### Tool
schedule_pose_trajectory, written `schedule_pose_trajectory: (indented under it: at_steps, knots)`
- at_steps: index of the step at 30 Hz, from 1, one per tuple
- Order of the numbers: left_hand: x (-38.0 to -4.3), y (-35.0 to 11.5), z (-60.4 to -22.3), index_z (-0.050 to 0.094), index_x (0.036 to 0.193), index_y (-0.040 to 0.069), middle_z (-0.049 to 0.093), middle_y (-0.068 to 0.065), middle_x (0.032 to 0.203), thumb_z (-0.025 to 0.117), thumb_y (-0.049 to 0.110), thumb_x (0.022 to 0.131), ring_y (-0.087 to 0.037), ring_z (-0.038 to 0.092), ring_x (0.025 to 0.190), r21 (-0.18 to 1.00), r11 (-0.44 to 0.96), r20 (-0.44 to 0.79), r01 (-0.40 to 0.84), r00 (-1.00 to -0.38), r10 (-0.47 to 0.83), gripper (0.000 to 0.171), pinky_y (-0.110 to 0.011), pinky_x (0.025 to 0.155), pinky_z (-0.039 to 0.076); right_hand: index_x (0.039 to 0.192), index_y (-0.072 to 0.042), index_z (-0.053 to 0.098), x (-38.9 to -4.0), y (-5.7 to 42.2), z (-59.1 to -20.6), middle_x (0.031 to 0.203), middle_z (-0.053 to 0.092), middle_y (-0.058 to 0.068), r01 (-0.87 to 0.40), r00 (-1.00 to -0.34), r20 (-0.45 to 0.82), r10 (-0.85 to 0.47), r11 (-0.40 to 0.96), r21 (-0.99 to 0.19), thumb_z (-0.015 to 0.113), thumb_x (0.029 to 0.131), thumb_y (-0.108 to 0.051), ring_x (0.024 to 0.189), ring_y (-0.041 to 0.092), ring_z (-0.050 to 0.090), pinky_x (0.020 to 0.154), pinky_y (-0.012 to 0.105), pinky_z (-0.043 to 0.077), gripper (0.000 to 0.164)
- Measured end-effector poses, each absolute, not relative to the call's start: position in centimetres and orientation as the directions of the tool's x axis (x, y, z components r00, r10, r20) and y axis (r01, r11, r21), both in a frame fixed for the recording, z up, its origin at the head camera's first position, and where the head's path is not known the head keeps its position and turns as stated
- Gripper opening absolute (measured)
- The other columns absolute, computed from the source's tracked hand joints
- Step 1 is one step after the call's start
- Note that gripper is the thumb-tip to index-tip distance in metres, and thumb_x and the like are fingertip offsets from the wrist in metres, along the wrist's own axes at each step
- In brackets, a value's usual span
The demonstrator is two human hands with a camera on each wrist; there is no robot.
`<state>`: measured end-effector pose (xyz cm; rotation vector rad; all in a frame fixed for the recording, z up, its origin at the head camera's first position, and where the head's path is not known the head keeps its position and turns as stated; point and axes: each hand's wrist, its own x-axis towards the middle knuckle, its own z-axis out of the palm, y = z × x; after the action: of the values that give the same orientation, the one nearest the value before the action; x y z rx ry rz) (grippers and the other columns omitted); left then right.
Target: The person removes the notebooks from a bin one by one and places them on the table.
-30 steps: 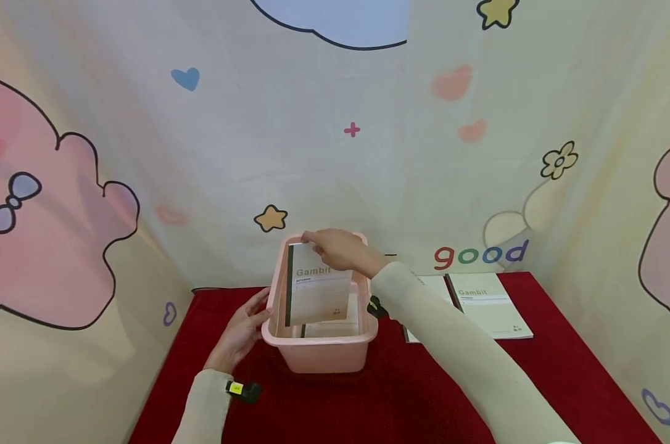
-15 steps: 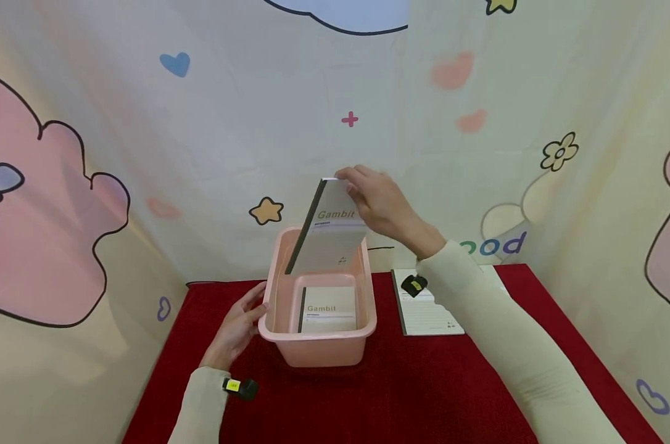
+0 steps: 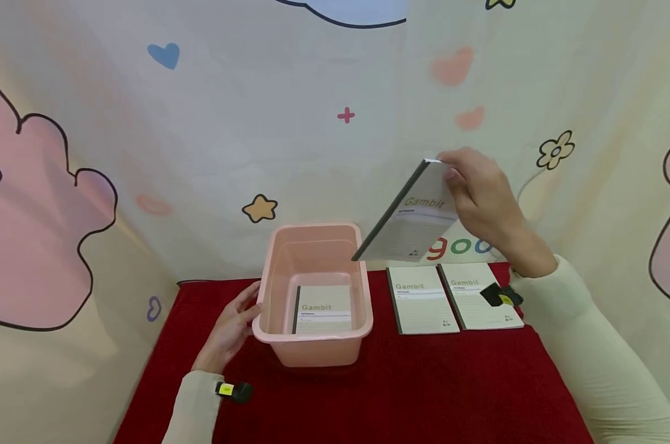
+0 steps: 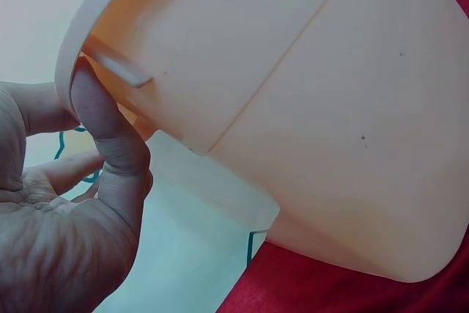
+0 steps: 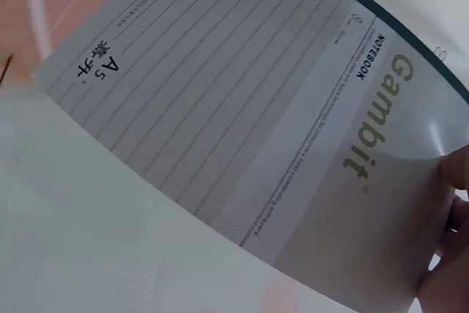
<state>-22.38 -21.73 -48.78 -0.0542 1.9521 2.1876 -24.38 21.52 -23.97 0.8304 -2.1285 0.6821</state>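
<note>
My right hand (image 3: 482,194) pinches a Gambit notebook (image 3: 415,216) by its top edge. In the head view it hangs tilted in the air, right of the pink plastic bin (image 3: 313,351); the right wrist view shows its lined cover (image 5: 242,108) bent slightly. My left hand (image 3: 229,330) grips the bin's left rim; in the left wrist view the thumb (image 4: 110,126) hooks under the rim (image 4: 69,56). Another Gambit notebook (image 3: 322,314) lies flat inside the bin.
Two more Gambit notebooks lie side by side on the red cloth (image 3: 413,382) right of the bin: a nearer-left one (image 3: 424,308) and a right one (image 3: 482,302), partly behind the wrist camera. A printed curtain (image 3: 290,123) hangs behind.
My right hand has lifted the notebook up out of the bin and carried it to the right, uncovering the notebook inside. My left hand stays on the rim.
</note>
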Motion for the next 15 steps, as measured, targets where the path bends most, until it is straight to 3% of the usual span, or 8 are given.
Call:
schedule_pose_trajectory:
  at_steps: [7, 15]
  knots:
    - [-21.5, -22.0, -48.5, 0.032, 0.153, 0.024, 0.032, -0.006, 0.156, 0.057, 0.017, 0.099, -0.036, 0.045, 0.132, 0.979, -0.09, -0.17, -0.182, -0.978, 0.119, 0.06, -0.034, 0.09, 0.057, 0.107, 0.003, 0.063, -22.3, 25.6, -28.2, 0.09, 0.064, 0.018, -0.723, -0.505, 0.767, -0.395, 0.679, -0.126, 0.054, 0.09, 0.008, 0.087, 0.03, 0.054, 0.083, 0.045, 0.037, 0.02]
    - [-20.8, -22.1, -48.4, 0.03, 0.154, 0.024, 0.031, -0.006, 0.156, 0.058, 0.018, 0.098, -0.035, 0.044, 0.132, 0.976, -0.096, -0.184, -0.196, -0.975, 0.121, 0.062, -0.034, 0.092, 0.056, 0.113, -0.004, 0.063, -20.0, 27.9, -32.8, 0.096, 0.066, 0.009, -0.636, -0.67, 0.592, -0.448, 0.757, -0.147, 0.055, 0.091, 0.006, 0.085, 0.021, 0.055, 0.071, 0.038, 0.043, 0.026]
